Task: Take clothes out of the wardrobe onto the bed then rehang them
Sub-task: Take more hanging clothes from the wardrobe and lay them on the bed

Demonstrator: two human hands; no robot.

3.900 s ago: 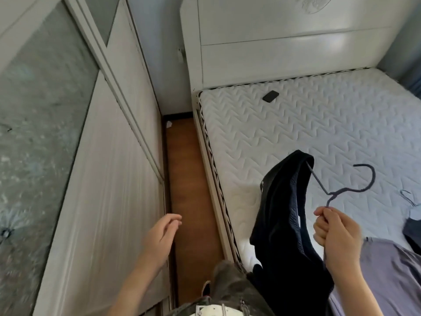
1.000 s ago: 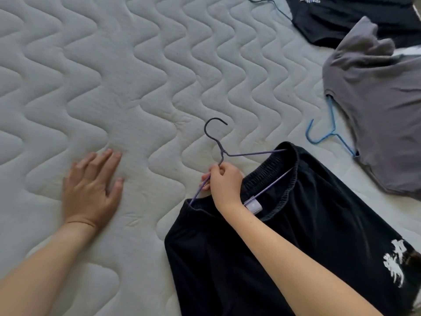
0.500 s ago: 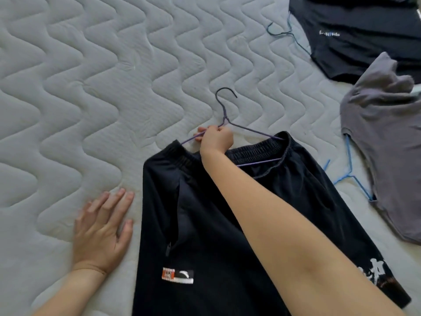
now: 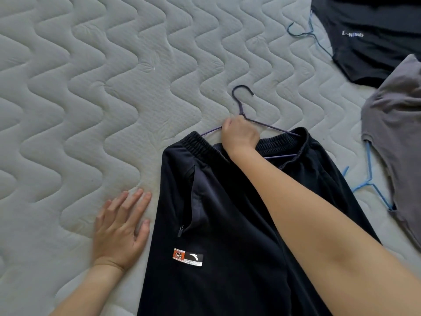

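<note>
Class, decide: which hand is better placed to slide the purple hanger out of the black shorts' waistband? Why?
Probably the right hand: it grips the purple hanger at the waistband of the black shorts. The left hand lies flat on the mattress.

Black track pants (image 4: pixel 227 224) with a small logo patch lie flat on the quilted white mattress (image 4: pixel 114 87), a purple wire hanger (image 4: pixel 238 105) tucked into their waistband with its hook pointing away, while further right a grey T-shirt (image 4: pixel 396 133) lies on a blue hanger (image 4: pixel 369 165) and a black T-shirt (image 4: pixel 369 49) on a dark blue hanger (image 4: pixel 304 33).
</note>
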